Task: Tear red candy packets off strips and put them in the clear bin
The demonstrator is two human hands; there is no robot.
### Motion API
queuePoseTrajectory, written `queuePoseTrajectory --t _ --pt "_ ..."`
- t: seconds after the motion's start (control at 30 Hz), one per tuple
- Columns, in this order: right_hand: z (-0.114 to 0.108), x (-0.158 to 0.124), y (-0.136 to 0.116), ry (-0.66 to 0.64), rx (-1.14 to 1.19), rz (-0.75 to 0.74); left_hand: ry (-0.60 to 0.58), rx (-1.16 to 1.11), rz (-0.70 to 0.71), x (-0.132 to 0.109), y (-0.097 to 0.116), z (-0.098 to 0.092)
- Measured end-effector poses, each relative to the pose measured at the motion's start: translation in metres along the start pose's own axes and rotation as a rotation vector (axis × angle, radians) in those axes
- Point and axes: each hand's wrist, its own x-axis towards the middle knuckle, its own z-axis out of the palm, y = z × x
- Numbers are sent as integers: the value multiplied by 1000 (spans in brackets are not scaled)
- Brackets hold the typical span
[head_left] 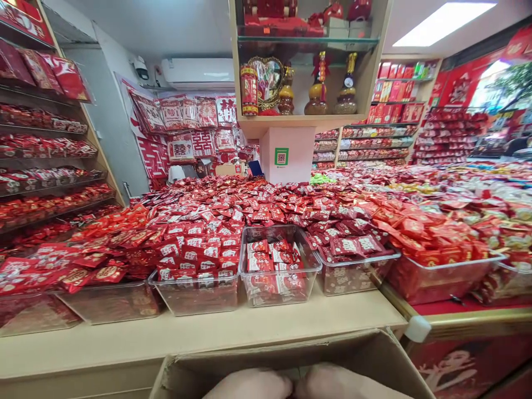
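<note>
Head view, clock read from frame centre. Open cardboard box (366, 354) at 6 o'clock, up against the pale counter (208, 332). Left hand (249, 383) just left of 6, right hand (338, 382) just right of it, both within the box opening, close together and blurred. Fingers out of sight: cannot tell how far either hand is open, or whether it has hold of anything.

Beyond the box, a row of clear bins lines the counter. Nearest centre, at 6: small bin (307, 259) with red-and-white packets (260, 263). Neighbours: filled bin (195, 302) at 7 to 8, dark-red packet bin (349, 282) at 4, orange-red packet bin (440, 282) between 3 and 4. Heaped packets behind these cover most of the display.

Pillar (293, 136) with green-framed code at 1, under a display cabinet (310, 119); together they block part of the far shelving. Cabinet cut off at top. Box cut off below, its floor mostly hidden by the hands. Print on the far packets too small to read
</note>
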Motion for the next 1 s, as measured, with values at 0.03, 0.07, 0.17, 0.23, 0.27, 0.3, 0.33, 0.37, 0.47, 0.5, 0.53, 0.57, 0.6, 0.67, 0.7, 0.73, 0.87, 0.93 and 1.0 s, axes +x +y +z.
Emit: queuePoseTrajectory --t 0.03,0.07,0.17,0.23,0.27,0.3,0.33,0.37,0.47,0.5,0.53,0.57,0.6,0.67,0.7,0.73,0.87,0.93,1.0 --pt "-22 -6 -10 16 59 8 -35 74 -21 -2 8 -8" --pt "-41 -12 -19 71 147 26 -69 97 -15 -4 15 -15" --pt "-81 -27 -36 300 372 108 77 -223 76 -12 34 -29" --pt "-94 -31 -39 444 469 133 130 -537 131 -16 44 -34" --pt "-99 -31 -40 501 511 132 183 -697 163 -17 47 -36" --pt "-103 -29 -40 545 556 126 252 -837 172 -17 49 -39" --pt "-106 -26 -40 582 604 116 295 -943 177 -16 50 -42" --pt "-109 -21 -39 610 652 96 332 -993 193 -15 49 -44" --pt "-115 -3 -38 616 728 -7 453 -956 220 -12 42 -50" --pt "-114 4 -37 618 732 -34 478 -932 213 -11 40 -51" --pt "-112 10 -36 628 742 -45 492 -920 195 -10 38 -51" --pt "-110 15 -34 646 762 -40 497 -924 171 -10 36 -52" --pt "-106 19 -32 670 790 -20 494 -942 148 -9 36 -51" --pt "-98 22 -29 714 860 20 486 -987 129 -8 37 -51" --pt "-94 22 -28 726 895 32 490 -1003 139 -8 38 -51" --pt "-92 21 -28 737 935 40 494 -1002 160 -7 40 -52" --pt "-89 14 -30 797 1092 86 451 -1044 152 -4 42 -54" --pt "-90 12 -32 840 1107 110 414 -1088 125 -3 41 -54" --pt "-90 11 -32 856 1115 119 404 -1102 99 -1 40 -54"
